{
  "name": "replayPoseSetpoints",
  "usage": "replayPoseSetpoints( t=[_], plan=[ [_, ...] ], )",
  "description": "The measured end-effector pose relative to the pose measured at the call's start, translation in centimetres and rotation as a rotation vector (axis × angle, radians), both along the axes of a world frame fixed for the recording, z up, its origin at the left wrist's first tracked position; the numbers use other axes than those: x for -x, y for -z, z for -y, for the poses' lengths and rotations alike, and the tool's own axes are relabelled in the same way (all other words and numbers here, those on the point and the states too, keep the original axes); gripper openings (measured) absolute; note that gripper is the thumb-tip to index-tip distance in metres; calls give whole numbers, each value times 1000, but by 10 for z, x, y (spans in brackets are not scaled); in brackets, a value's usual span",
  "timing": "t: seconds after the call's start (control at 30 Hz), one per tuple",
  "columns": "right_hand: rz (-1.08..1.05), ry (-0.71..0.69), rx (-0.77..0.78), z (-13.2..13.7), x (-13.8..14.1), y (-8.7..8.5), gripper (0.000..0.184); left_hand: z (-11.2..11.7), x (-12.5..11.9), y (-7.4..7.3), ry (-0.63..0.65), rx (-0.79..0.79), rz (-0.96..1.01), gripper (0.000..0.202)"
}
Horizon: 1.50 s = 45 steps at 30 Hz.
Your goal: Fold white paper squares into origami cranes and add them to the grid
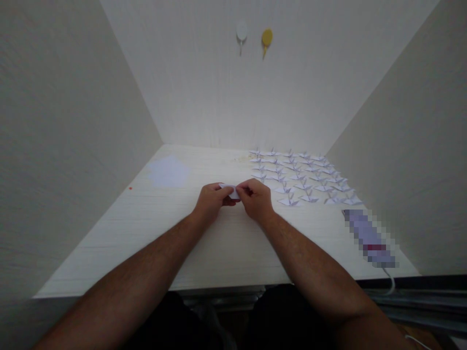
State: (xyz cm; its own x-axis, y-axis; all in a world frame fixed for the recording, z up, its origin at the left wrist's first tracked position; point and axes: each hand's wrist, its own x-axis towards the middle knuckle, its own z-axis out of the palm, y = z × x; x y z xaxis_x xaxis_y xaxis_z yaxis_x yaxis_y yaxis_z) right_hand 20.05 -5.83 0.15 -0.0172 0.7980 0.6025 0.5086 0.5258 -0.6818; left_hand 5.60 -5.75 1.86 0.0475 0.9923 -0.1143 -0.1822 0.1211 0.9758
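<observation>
A small folded piece of white paper [233, 194] is held between my two hands, just above the middle of the white table. My left hand [214, 198] pinches its left part, thumb on top and fingers underneath. At its right end, my right hand [256, 197] grips the edge between thumb and forefinger. The exact folds are too small to make out. Beyond and to the right of my right hand stand several rows of white paper cranes [290, 199]. Off to the left lie pale sheets of paper [169, 171] in a loose pile.
White table [120, 243] is enclosed by walls at left, right and back. A blurred-out device with a cable [368, 238] lies at the right edge. One white hook [241, 32] and one yellow hook [267, 38] hang on the back wall. A small red speck [130, 188] lies at left.
</observation>
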Motion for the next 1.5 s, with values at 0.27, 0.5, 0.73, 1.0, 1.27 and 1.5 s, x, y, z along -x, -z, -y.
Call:
replayPoseSetpoints(
  t=[0.27,0.5,0.73,1.0,1.27,1.5],
  plan=[
    [142,-27,-129,0,-1,1,12,1,0,0,-27,13,26,19],
    [158,-92,-166,-2,-2,3,13,1,1,0,-20,30,50,19],
    [154,-104,-164,0,-1,2,15,-1,3,1,-14,53,92,18],
    [161,-115,-168,-1,-1,1,16,-1,4,2,2,57,99,22],
    [-78,-125,-29,0,2,0,18,-4,6,3,-25,-10,57,22],
    [-405,-117,388,-6,3,-7,19,-4,5,3,-27,-130,-4,24]
  ],
)
